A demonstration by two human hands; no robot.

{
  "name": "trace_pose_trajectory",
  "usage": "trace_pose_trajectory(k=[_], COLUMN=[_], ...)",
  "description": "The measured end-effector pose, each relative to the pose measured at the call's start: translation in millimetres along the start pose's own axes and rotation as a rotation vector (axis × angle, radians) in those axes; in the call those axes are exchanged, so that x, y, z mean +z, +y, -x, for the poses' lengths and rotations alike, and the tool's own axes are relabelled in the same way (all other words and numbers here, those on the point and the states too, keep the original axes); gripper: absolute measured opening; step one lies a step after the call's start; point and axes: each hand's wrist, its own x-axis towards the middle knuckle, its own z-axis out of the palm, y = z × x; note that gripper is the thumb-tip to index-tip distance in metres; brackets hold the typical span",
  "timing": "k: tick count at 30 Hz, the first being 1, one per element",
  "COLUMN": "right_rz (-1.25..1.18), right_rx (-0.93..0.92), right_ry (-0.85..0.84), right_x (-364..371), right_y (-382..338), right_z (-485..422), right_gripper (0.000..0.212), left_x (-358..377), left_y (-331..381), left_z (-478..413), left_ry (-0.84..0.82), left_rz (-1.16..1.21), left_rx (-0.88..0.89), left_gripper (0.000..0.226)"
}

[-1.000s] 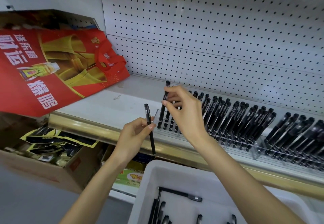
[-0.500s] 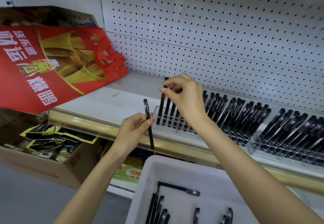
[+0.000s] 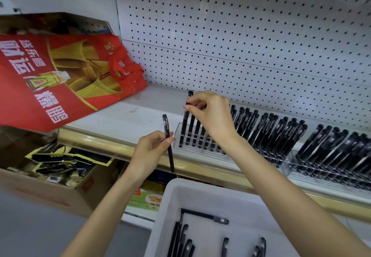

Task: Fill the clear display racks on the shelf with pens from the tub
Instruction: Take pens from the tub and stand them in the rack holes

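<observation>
1. The right hand (image 3: 210, 114) is reaching over the shelf (image 3: 112, 120) and pinching a black pen (image 3: 183, 126) near its cap between thumb and fingertips. This pen is standing almost upright, with its lower end sitting in the leftmost slot of the clear rack (image 3: 176, 136).
2. The clear rack is lying along the shelf's front edge. Capped racked pens (image 3: 251, 124) are leaning back in rows through the rest of it, partly hidden behind the right wrist.
3. The left hand (image 3: 150, 150) is hovering just in front of the shelf's front edge, left of the clear rack. It is gripping a second pen (image 3: 166, 125) at mid-barrel between thumb and curled fingers. The second pen is pointing cap up, and its lower end is crossing in front of the gold trim (image 3: 100, 142).
4. A second rack (image 3: 289, 164) is sitting further right along the same front edge, just beside the first. It is crowded with black pens.
5. The white tub (image 3: 200, 194) is sitting below the shelf's front edge, under the right forearm. It is holding loose pens (image 3: 204, 216) that are lying flat on its floor.
6. A red bag (image 3: 60, 80) is lying on its side at the shelf's left end and overhanging the front edge, well apart from the racks.
7. A white pegboard (image 3: 241, 35) is backing the shelf.
8. A cardboard box (image 3: 40, 192) of packets is sitting at the lower left, beneath the shelf.
</observation>
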Motion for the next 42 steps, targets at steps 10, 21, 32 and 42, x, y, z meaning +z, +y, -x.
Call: trace_pose_trajectory(k=[10,21,32,42], right_rz=[0.077,0.085,0.008,-0.449], right_rx=[-0.012,-0.011,-0.055,0.188], right_ry=[-0.077,-0.119,-0.042,-0.343], right_x=[-2.0,-5.1,-8.6,-29.0], right_y=[-1.6,-3.6,1.4,-7.0], right_z=[-9.9,-12.8,-8.5,29.4], right_gripper=[0.008,0.012,0.014,0.027], left_x=[-2.0,-4.1,0.9,20.6], left_y=[6.5,7.7,6.3,15.9], left_z=[8.8,10.2,14.4,30.1], left_ry=[0.013,0.014,-0.008,-0.149], left_rz=[-0.03,-0.034,-0.005,0.149], left_rx=[0.03,0.03,-0.005,-0.037], left_gripper=[0.02,0.019,0.012,0.019])
